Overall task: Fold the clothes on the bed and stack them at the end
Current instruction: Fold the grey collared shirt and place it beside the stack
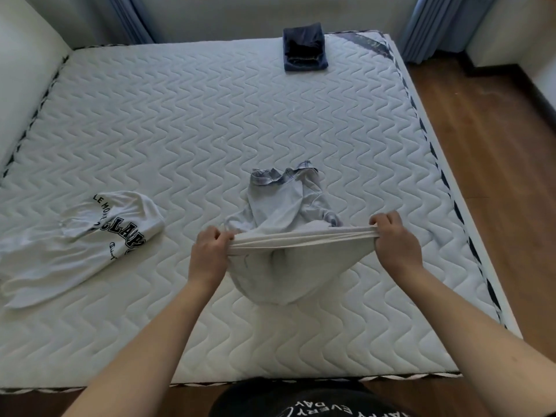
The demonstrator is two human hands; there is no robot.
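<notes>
I hold a pale grey garment [282, 266] above the white quilted mattress [210, 121], its edge stretched taut between both hands. My left hand [209, 251] grips the left end and my right hand [394, 239] grips the right end; the cloth hangs down in a pouch between them. Just behind it a light blue garment with a plaid waistband [285, 203] lies crumpled. A white T-shirt with black lettering [78, 242] lies spread out at the left. A folded stack of dark navy clothes [304, 48] sits at the far end of the bed.
A white headboard or wall [21, 85] runs along the left side. Wooden floor [496, 161] lies to the right of the bed, with blue curtains [433, 22] at the far corners.
</notes>
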